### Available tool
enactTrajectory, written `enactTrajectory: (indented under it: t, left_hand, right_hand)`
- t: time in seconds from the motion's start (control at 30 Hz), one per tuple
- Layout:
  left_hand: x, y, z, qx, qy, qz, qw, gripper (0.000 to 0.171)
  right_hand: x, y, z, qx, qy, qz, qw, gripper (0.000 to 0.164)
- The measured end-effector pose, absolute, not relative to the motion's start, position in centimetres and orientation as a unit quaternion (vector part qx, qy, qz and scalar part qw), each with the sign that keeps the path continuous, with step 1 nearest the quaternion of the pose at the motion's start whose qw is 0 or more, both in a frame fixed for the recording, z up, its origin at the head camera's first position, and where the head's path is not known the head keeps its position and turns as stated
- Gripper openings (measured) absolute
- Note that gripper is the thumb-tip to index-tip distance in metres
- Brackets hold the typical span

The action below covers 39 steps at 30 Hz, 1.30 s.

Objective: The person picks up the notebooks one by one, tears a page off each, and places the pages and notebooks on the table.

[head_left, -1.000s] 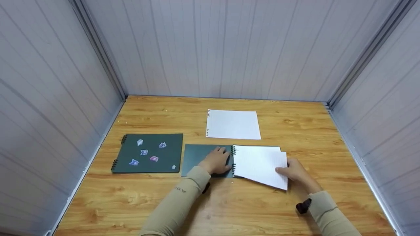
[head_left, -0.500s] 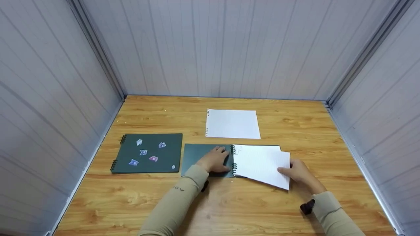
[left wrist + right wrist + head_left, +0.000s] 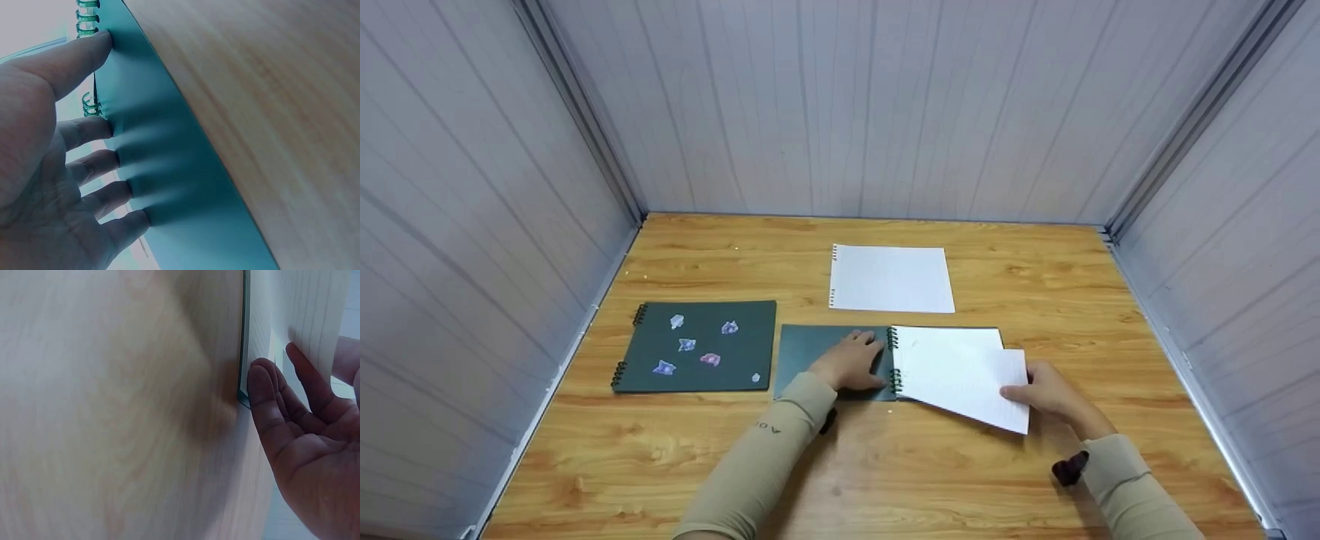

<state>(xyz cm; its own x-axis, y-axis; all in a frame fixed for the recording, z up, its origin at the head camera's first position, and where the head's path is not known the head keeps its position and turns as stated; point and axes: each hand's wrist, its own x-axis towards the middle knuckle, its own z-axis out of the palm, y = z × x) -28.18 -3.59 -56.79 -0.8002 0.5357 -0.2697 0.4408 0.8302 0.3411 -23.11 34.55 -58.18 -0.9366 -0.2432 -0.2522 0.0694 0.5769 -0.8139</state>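
An open spiral notebook lies at the middle of the table, its dark green cover [image 3: 802, 349] folded out to the left of the coil [image 3: 895, 380]. My left hand [image 3: 849, 364] presses on that cover beside the coil, and the left wrist view shows its fingertips spread along the green surface [image 3: 169, 163]. On the right, my right hand [image 3: 1054, 397] pinches the outer edge of a lined page [image 3: 967, 382] between thumb and fingers. This page is lifted and skewed toward me. In the right wrist view it stands away from the pages [image 3: 259, 320] underneath, with other fingertips at the notebook's corner.
A closed dark green spiral notebook [image 3: 750, 349] with several small stickers lies to the left. Behind the open notebook is a loose white sheet [image 3: 892, 279] with punched holes along its left edge. Pale panel walls [image 3: 840, 112] enclose the wooden table [image 3: 840, 480] at the back and sides.
My right hand has moved a little to the right, drawing the page's outer edge along with it. The left hand stays on the cover.
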Motion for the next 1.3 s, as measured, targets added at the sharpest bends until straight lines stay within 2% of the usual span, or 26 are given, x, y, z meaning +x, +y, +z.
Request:
enactTrajectory:
  t: [0.33, 0.63, 0.77, 0.9, 1.3]
  left_hand:
    - [-28.1, -3.6, -57.0, 0.263, 0.938, 0.132, 0.184, 0.077]
    - [-28.2, -3.4, -56.9, 0.259, 0.940, 0.123, 0.182, 0.078]
    - [-28.2, -3.4, -56.9, 0.256, 0.942, 0.118, 0.180, 0.077]
    - [-28.4, -3.5, -56.9, 0.252, 0.945, 0.114, 0.174, 0.077]
    - [-28.2, -3.3, -57.0, 0.252, 0.943, 0.126, 0.175, 0.076]
  right_hand:
    - [-22.4, 34.5, -58.0, -0.037, 0.881, -0.432, 0.189, 0.040]
    - [-21.0, 34.3, -57.2, -0.047, 0.892, -0.399, 0.206, 0.025]
    - [-21.0, 34.8, -57.0, -0.009, 0.907, -0.370, 0.201, 0.023]
    - [-21.1, 35.5, -56.6, 0.024, 0.916, -0.355, 0.187, 0.032]
    - [-23.0, 36.1, -54.7, -0.001, 0.903, -0.415, 0.112, 0.055]
